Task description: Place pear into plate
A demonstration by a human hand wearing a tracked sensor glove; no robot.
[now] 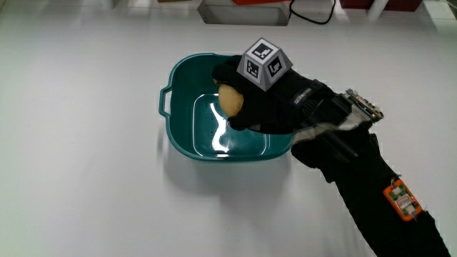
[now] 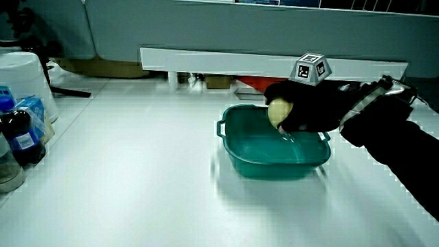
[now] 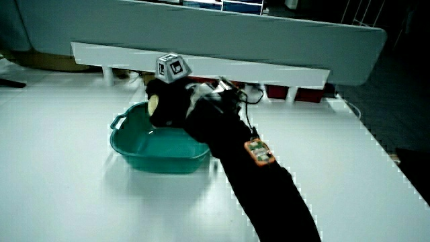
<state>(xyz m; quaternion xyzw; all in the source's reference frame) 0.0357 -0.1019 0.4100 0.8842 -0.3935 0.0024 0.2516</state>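
While the hand (image 1: 268,100) hangs over the teal basin (image 1: 182,139), its fingers are curled around the pear (image 1: 230,99), which shows pale yellow under the glove, held above the basin's inside and not touching its floor. The patterned cube (image 1: 265,63) on the glove bears black marks (no readable words). In a side view a bottle (image 2: 22,139) with a blue label stands at the worktop's (image 1: 86,185) edge; its writing is too small to read.
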